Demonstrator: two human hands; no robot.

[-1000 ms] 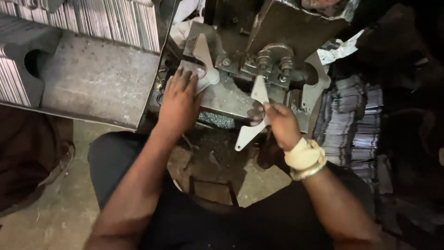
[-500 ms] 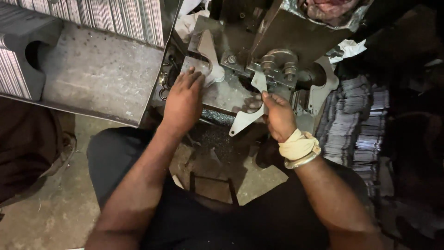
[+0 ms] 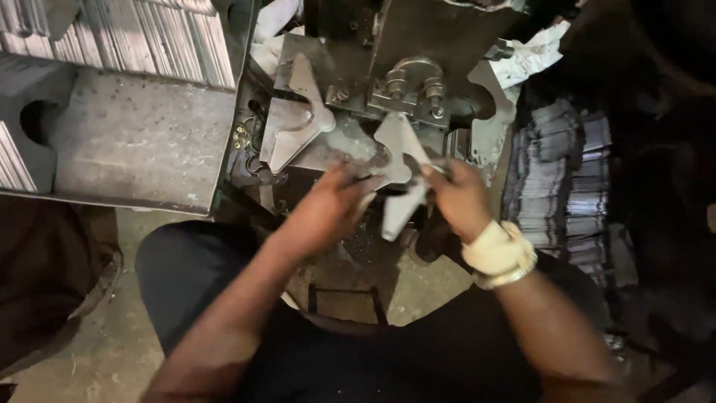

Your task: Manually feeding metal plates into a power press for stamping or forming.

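I see both hands meet in front of the dark machine point(image 3: 418, 37). The right hand point(image 3: 456, 195) is closed around a flat grey metal piece point(image 3: 399, 175) with pointy arms, and holds it by its right edge. The left hand point(image 3: 334, 203) touches the same piece from the left side; it is blurry, so I think its fingers grip it, but I cannot be sure. The piece hangs tilted just off the front edge of the machine bed. A second metal piece point(image 3: 294, 112) lies flat on the bed, up and to the left, apart from the hands. A bare grey counter point(image 3: 142, 142) sits on the left with lots of open room. Stacks of metal sheets point(image 3: 559, 179) stand close on the right, so that side is tight.
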